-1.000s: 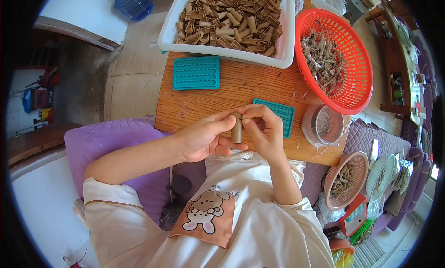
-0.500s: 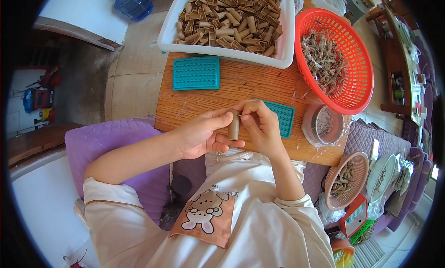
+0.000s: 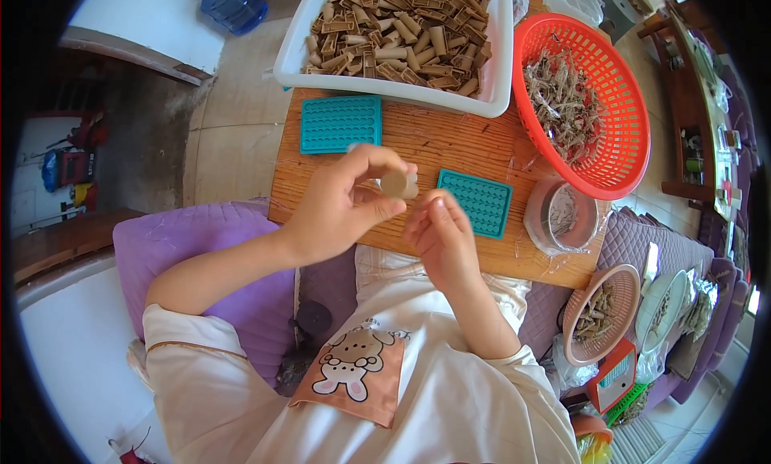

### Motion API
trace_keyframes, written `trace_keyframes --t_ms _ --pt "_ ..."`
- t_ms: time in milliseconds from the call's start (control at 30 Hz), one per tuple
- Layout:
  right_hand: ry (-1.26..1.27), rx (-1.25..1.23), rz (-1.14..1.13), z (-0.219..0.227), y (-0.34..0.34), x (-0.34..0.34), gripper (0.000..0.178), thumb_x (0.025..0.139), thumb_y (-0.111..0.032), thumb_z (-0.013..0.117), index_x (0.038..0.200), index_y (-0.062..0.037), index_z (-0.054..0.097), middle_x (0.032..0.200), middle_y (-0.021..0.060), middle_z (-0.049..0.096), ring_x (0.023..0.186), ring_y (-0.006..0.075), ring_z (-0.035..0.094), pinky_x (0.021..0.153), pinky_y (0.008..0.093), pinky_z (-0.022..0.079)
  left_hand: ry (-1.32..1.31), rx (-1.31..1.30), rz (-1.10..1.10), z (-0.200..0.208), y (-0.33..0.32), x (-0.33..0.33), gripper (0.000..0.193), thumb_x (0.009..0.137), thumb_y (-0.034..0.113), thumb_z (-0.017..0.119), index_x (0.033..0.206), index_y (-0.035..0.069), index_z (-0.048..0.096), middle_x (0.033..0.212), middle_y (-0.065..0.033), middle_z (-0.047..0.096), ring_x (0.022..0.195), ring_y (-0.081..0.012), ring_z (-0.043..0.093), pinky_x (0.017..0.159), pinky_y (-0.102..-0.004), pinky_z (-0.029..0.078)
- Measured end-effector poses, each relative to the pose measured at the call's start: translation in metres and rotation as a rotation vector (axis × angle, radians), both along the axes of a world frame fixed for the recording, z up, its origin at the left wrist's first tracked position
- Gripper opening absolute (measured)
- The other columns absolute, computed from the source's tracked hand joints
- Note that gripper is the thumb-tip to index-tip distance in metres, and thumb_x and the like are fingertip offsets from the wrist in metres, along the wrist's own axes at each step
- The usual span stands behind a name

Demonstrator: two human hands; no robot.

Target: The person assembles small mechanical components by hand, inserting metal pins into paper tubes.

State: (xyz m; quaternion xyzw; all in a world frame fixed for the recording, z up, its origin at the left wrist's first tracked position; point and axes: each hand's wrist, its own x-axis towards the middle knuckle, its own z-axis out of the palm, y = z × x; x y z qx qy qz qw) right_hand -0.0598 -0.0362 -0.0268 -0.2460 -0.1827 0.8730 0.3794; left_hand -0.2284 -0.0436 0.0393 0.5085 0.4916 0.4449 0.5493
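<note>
A small brown tube-shaped plastic piece [image 3: 395,184] is gripped between the thumb and fingers of my left hand [image 3: 333,199], its round end facing me. Just to its right, my right hand [image 3: 446,243] is closed, thumb and fingertips pressed together beside the piece. Whether anything small sits in that pinch cannot be made out. Beyond my left hand lies a teal tray with rows of small hollows [image 3: 340,124]. A second teal tray [image 3: 475,203] rests behind my right hand on the wooden table [image 3: 434,135].
A white bin [image 3: 498,63] heaped with brown pieces stands at the table's far edge. To its right is a red basket [image 3: 626,127] with tangled thin plastic bits. A clear round tub [image 3: 590,223] sits at the right edge. A pink basket [image 3: 574,335] stands beyond.
My left hand has turned over and lifted the brown piece slightly up and left, now end-on. My right hand has come off its top and moved down.
</note>
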Motion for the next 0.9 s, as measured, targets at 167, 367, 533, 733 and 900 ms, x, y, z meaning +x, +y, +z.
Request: trace_keyframes --t_ms 167,367,533,733,900 --pt "0.120 -0.200 0.113 0.043 0.000 -0.011 0.035 0.088 -0.034 0.045 0.108 -0.0060 0.042 0.093 0.0005 0.048 0.089 0.0098 0.047 0.079 0.0277 0.039 0.562 0.889 -0.081 -0.012 -0.007 0.002 0.029 0.064 0.001 0.065 0.089 0.008 0.052 0.096 -0.0065 0.055 0.091 -0.0260 0.056 0.075 -0.0334 0.047" --pt "-0.022 0.401 -0.003 0.043 -0.003 -0.005 0.035 0.090 -0.035 0.041 0.106 -0.0044 0.041 0.092 0.0027 0.046 0.089 0.0110 0.043 0.078 0.0264 0.038 0.456 0.713 -0.043 -0.010 -0.014 0.007 0.045 0.062 0.019 0.072 0.098 0.009 0.048 0.106 -0.0100 0.046 0.100 -0.0248 0.049 0.079 -0.0331 0.044" --pt "-0.218 0.777 0.038 0.040 -0.009 -0.011 0.033 0.088 -0.037 0.043 0.094 -0.0051 0.047 0.077 0.0040 0.049 0.066 0.0136 0.047 0.060 0.0273 0.040 0.030 0.183 -0.309 0.001 -0.005 0.010 0.064 0.061 0.036 0.075 0.106 0.002 0.046 0.107 -0.0115 0.048 0.093 -0.0196 0.053 0.072 -0.0276 0.045" --pt "-0.296 0.997 0.017 0.036 -0.012 -0.019 0.028 0.087 -0.035 0.047 0.088 -0.0070 0.047 0.076 0.0043 0.050 0.065 0.0155 0.049 0.056 0.0276 0.039 0.099 0.200 -0.354 0.003 -0.011 0.012 0.046 0.063 0.024 0.071 0.098 0.003 0.050 0.093 -0.0100 0.056 0.085 -0.0197 0.057 0.072 -0.0296 0.046" --pt "-0.263 0.822 0.038 0.027 -0.012 -0.018 0.031 0.085 -0.036 0.049 0.088 -0.0055 0.047 0.075 0.0047 0.051 0.062 0.0142 0.049 0.057 0.0262 0.040 0.132 0.117 -0.355 0.004 -0.006 0.010 0.047 0.066 0.023 0.070 0.104 0.005 0.048 0.100 -0.0092 0.053 0.085 -0.0166 0.055 0.068 -0.0278 0.045"
